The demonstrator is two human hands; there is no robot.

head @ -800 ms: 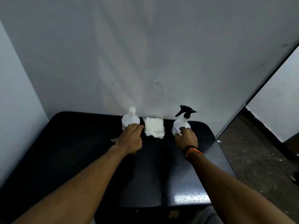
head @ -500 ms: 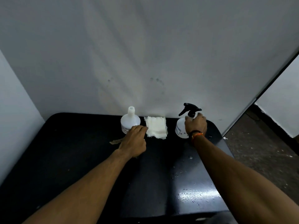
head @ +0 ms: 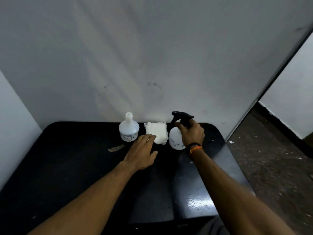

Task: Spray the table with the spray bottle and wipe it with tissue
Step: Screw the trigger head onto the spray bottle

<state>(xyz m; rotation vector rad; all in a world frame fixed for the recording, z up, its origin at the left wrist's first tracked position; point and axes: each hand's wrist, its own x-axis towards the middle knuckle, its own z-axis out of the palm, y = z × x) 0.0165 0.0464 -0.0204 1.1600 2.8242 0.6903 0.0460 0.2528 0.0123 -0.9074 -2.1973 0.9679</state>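
A white spray bottle (head: 175, 139) with a black trigger head stands near the far edge of the black table (head: 76, 167). My right hand (head: 192, 133) is wrapped around its neck, just below the trigger. A folded white tissue (head: 156, 132) lies flat to the left of the bottle, against the wall. My left hand (head: 141, 151) rests flat on the table, fingers spread, with its fingertips touching the tissue's near left corner.
A capless white bottle (head: 129, 128) with a label stands left of the tissue. A small brownish scrap (head: 116, 148) lies in front of it. The wall rises right behind the table. The table's right edge drops to a speckled floor (head: 271, 158).
My right hand has risen from the bottle's base and closed around its neck. My left hand has slid a little right, onto the tissue's corner. The bottle looks tilted slightly.
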